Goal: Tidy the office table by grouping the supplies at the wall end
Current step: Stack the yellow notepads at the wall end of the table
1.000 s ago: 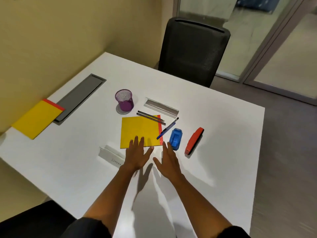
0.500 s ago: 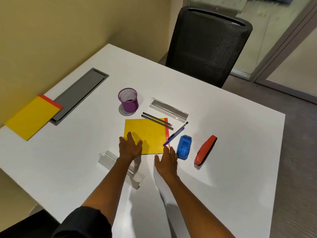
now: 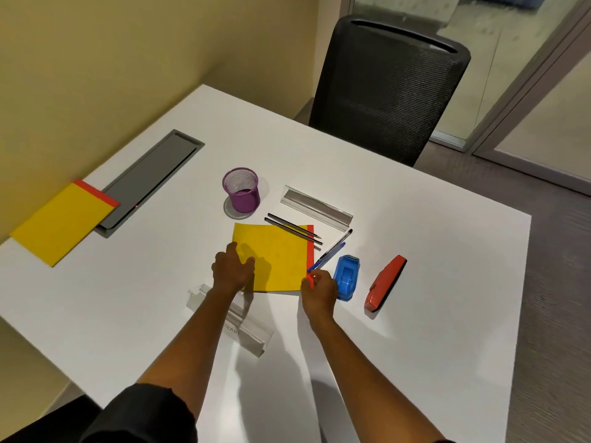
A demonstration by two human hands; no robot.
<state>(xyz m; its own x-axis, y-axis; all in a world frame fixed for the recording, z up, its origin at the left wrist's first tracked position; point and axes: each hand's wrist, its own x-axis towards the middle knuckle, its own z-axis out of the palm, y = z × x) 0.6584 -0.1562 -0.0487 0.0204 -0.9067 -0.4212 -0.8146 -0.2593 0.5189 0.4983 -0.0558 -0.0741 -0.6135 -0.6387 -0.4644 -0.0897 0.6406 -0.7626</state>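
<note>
Far to the left of the left hand, by the wall, a yellow pad already lies on the white desk, its corner overlapping a grey cable tray. Just behind that hand's wrist, under the forearm, sits a clear nameplate holder. The left hand itself rests flat and spread on the near-left corner of a second yellow pad, gripping nothing. Beyond its fingertips stands a purple mesh cup, and two dark pencils lie across the pad's far edge.

The right hand is at the pad's near-right corner, fingers curled as if pinching the red binding strip; whether it has actually caught the edge I cannot tell. A blue pen rests with its tip on that red strip, just beyond the right hand. To that hand's right sit a blue tape dispenser, touching or nearly so, and, well apart, a red stapler. Another clear holder lies further off.

The likely slip: lifting or sliding the pad would tip the pencils and pen off it, and they could roll across the desk. A weak pinch on the thin corner might also bend or drop the pad.
</note>
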